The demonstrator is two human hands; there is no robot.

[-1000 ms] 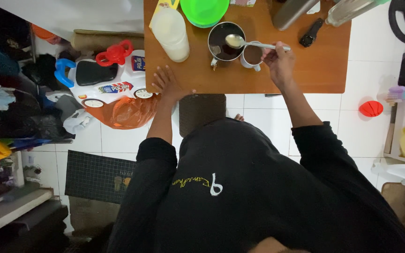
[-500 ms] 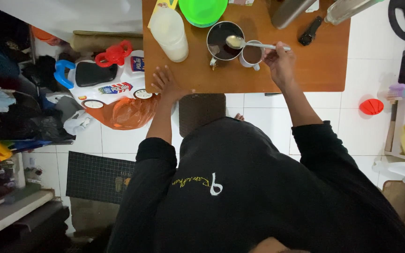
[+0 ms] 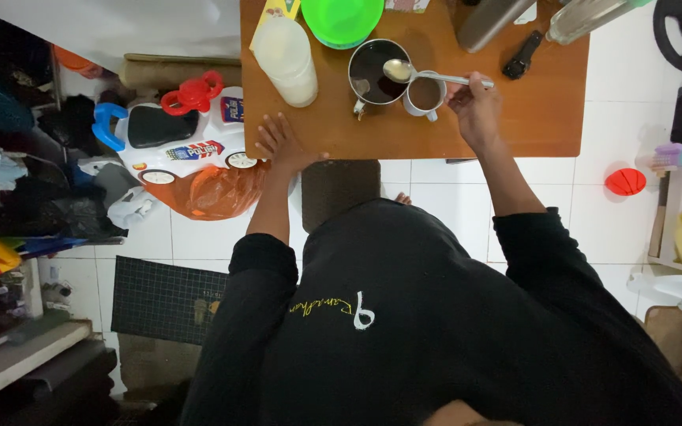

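My right hand [image 3: 474,106] grips the handle of a metal spoon [image 3: 424,74]. The spoon's bowl hangs over the rim of a steel pot [image 3: 373,71] full of dark liquid. A small white cup [image 3: 424,95] with brown liquid stands right beside the pot, under the spoon's handle. My left hand [image 3: 282,143] lies flat with fingers spread on the near left edge of the wooden table [image 3: 530,118], holding nothing.
On the table stand a milky plastic jar [image 3: 287,49], a green bowl [image 3: 344,19], a black watch [image 3: 522,57] and a metal bottle [image 3: 489,20]. A toy ride-on car [image 3: 177,130] and an orange bag [image 3: 219,189] sit on the tiled floor at left. A dark mat [image 3: 339,188] lies under the table.
The spoon and my right hand have shifted very slightly right. My left hand has stayed put.
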